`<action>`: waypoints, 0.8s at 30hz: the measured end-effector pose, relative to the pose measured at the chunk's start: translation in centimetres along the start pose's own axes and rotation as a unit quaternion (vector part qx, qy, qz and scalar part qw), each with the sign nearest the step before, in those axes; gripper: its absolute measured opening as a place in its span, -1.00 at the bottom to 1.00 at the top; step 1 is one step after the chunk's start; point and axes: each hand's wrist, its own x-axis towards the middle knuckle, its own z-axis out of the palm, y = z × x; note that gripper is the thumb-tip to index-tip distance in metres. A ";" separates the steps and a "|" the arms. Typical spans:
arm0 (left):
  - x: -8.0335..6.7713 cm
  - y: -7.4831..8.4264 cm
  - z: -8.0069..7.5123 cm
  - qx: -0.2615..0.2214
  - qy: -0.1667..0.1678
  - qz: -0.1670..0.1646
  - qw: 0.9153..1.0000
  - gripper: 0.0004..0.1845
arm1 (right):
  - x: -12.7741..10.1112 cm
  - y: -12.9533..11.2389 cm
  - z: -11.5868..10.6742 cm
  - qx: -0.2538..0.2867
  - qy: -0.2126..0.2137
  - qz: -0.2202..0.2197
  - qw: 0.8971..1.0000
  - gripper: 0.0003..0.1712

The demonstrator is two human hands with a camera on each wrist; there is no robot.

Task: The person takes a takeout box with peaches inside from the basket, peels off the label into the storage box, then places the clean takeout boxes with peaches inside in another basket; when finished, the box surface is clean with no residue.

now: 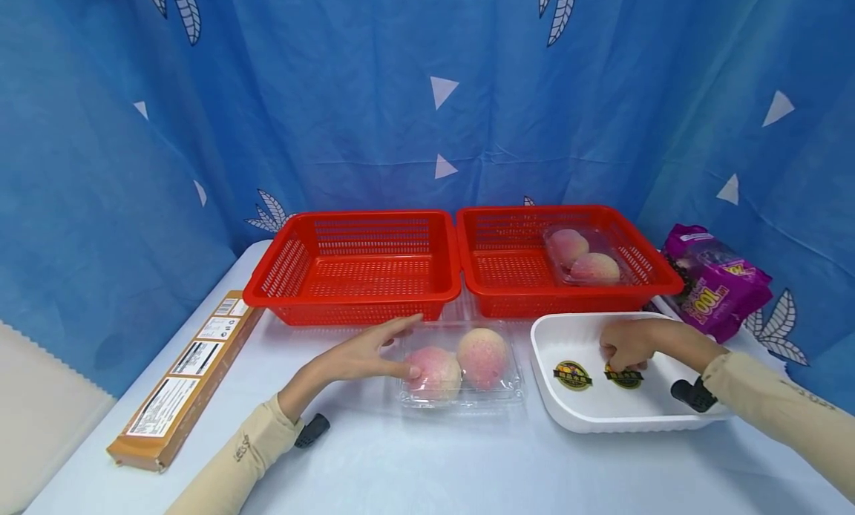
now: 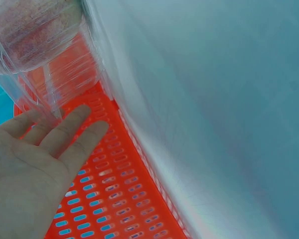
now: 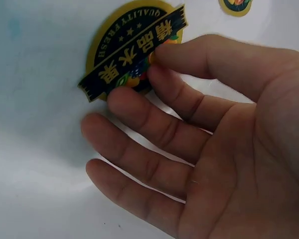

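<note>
A table (image 1: 467, 463) with a pale top surface is used as the support. Positions are referenced to the clear container (image 1: 461, 363), which is placed flat at dial centre, 12 o'clock being the far edge. An orange-brown box (image 1: 183, 381) is laid at 9 o'clock, its length aligned from 1 to 7 o'clock. One red basket (image 1: 361, 309) is seated between 10 and 11 o'clock; a second basket (image 1: 568, 302) is set just beside it, between 1 and 2. A white tray (image 1: 601, 424) is positioned upright at 3 o'clock. Beyond it, a purple bag (image 1: 718, 285) is located between 2 and 3, its base partly hidden.
</note>
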 end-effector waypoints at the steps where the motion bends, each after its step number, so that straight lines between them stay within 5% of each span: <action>1: 0.0 0.0 0.0 0.000 0.000 -0.001 1.000 -0.02 | 0.0 0.0 0.0 0.007 -0.001 0.001 1.000 -0.80; 12: -0.1 -0.1 0.0 0.002 0.000 0.000 1.000 -0.02 | -0.2 -0.5 -1.0 0.018 0.001 0.007 1.000 -0.79; 17: -0.1 -0.1 0.0 -0.002 -0.001 0.003 1.000 -0.01 | -0.9 -2.9 -3.0 -0.034 0.067 -0.048 0.996 -0.81; 24: -0.1 -0.2 0.1 -0.006 -0.002 0.002 1.000 -0.01 | -1.9 -7.2 -4.5 -0.014 0.154 -0.136 0.979 -0.74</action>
